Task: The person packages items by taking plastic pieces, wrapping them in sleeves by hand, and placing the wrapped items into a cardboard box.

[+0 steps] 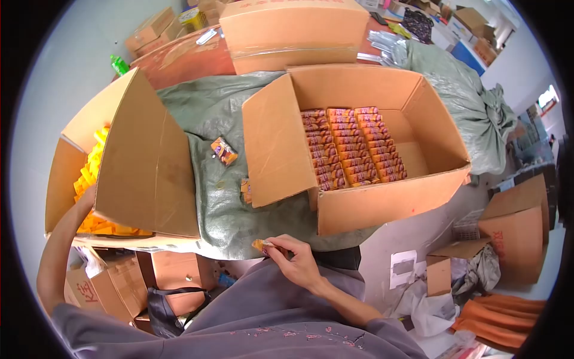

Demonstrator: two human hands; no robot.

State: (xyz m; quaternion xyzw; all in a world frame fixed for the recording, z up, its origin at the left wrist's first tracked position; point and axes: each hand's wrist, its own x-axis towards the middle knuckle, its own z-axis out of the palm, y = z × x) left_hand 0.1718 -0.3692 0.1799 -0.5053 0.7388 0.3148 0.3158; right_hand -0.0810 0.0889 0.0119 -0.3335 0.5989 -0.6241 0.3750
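Observation:
My right hand (293, 260) pinches a small orange and brown packet (261, 245) over the front edge of the green sheet (224, 230). My left arm reaches into the left cardboard box (146, 161), which holds many yellow pieces (89, 173); the box flap hides my left hand. Another orange and brown packet (224, 151) lies on the sheet between the boxes. Part of a packet (246, 190) shows beside the flap of the right box. Inside the open right cardboard box (382, 206), small orange and purple packs (353, 146) lie in three columns.
Behind stands a closed carton (296, 30) on a red table (179, 57). A full green sack (460, 102) is at the right. Below the sheet at left are cartons and a black bag (170, 311). More cartons (514, 233) and orange cloth (499, 320) lie at lower right.

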